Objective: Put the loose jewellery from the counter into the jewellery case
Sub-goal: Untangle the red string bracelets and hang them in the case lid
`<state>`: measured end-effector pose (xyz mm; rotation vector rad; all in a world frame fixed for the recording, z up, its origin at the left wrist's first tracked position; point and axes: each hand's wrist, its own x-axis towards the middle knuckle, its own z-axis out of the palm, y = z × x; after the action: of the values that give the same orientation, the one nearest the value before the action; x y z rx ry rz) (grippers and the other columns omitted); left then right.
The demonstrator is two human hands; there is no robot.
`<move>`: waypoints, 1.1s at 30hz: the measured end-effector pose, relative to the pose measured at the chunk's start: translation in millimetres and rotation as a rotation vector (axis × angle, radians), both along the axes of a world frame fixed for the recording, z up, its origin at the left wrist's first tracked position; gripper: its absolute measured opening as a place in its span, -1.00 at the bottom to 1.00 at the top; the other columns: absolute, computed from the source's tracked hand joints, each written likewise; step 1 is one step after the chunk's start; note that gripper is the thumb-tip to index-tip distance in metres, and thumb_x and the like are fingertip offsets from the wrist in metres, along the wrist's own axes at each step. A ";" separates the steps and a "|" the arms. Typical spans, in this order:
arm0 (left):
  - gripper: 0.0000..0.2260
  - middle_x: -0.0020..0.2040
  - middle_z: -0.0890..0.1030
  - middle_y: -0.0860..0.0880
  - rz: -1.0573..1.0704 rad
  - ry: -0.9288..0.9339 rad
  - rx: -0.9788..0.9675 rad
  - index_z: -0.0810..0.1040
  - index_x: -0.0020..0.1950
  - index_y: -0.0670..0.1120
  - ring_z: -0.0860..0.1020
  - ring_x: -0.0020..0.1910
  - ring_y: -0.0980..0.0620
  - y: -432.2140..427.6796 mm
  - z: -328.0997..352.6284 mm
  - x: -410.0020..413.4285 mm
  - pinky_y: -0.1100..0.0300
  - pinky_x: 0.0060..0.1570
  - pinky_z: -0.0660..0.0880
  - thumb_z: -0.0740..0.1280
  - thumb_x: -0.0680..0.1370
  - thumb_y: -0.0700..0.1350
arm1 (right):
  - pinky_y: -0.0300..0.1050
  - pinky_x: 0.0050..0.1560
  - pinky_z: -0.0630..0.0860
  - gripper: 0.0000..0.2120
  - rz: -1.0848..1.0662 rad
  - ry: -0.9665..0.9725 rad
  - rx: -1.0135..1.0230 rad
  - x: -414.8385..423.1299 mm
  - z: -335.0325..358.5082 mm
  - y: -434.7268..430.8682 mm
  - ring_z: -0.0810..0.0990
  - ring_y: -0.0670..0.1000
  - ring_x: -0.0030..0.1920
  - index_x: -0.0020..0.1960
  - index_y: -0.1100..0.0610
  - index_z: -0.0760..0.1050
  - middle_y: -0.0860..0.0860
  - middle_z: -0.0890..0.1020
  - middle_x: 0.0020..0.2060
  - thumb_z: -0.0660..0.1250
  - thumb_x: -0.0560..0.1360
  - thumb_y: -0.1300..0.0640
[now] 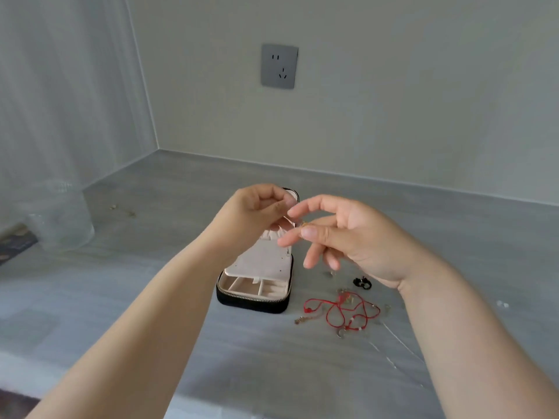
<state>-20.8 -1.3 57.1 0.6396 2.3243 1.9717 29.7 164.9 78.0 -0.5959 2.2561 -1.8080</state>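
1. nearest you on the grey surface (302, 373), loose jewellery lies just right of the case: a red cord bracelet (341, 313), a short gold chain (302, 319) and, behind them, a black piece (362, 282).
2. the jewellery case (251, 302) stands open, with its compartments exposed.
3. above it, your right hand (341, 237) pinches a small gold piece (303, 224). your left hand (257, 213) is curled close beside it; whether it grips anything cannot be told.
4. judgement: one piece is in hand and most are unstored. next, lower it into a compartment and release it cleanly.
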 end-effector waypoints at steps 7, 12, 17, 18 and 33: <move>-0.78 -0.22 0.61 -0.13 -0.125 -0.055 -0.003 0.59 0.04 -0.13 0.54 -0.27 0.07 -5.4 -2.7 -22.5 0.27 -0.22 0.49 0.16 0.61 -0.14 | -0.36 -0.40 0.42 -0.86 0.007 -0.013 0.007 -44.1 11.9 -6.7 0.62 -0.09 -0.32 -0.02 0.22 0.56 0.08 0.70 -0.18 0.34 0.43 0.30; -0.69 -0.38 0.47 0.04 0.036 0.066 0.096 0.54 -0.12 -0.13 0.39 -0.39 0.13 -11.5 -22.2 -25.9 0.31 -0.31 0.37 0.26 0.46 0.12 | -0.35 -0.38 0.47 -0.86 -0.005 -0.116 -0.025 -51.2 3.6 -5.0 0.64 -0.10 -0.33 -0.13 0.18 0.58 0.06 0.70 -0.27 0.38 0.33 0.17; -0.68 -0.38 0.55 0.03 -0.116 0.010 0.033 0.59 -0.26 -0.09 0.47 -0.35 0.10 -15.5 -27.5 -22.8 0.30 -0.26 0.42 0.34 0.38 0.17 | -0.38 -0.51 0.35 -0.85 -0.109 -0.125 0.051 -50.9 -10.4 -8.7 0.49 -0.15 -0.51 -0.30 0.08 0.58 -0.01 0.62 -0.46 0.37 0.28 -0.01; -0.73 -0.35 0.58 0.02 -0.137 0.000 0.036 0.58 -0.22 -0.13 0.50 -0.32 0.09 -14.6 -28.0 -22.0 0.30 -0.22 0.45 0.41 0.37 0.09 | -0.38 -0.52 0.31 -0.82 -0.138 -0.100 0.089 -50.1 -11.5 -8.7 0.44 -0.16 -0.53 -0.33 0.07 0.56 -0.04 0.59 -0.49 0.37 0.27 -0.04; -0.84 -0.38 0.60 0.05 -0.014 0.125 0.040 0.60 -0.20 -0.10 0.51 -0.38 0.13 -13.3 -31.1 -21.0 0.34 -0.29 0.47 0.31 0.41 -0.03 | -0.39 -0.56 0.18 -0.79 -0.019 0.024 0.198 -36.1 -5.1 14.3 0.25 -0.16 -0.56 -0.24 0.12 0.58 -0.10 0.37 -0.60 0.30 0.34 -0.02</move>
<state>-41.8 -14.6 26.0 0.8016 2.3464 2.0339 -6.4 179.2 72.9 -0.5636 2.4259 -1.5667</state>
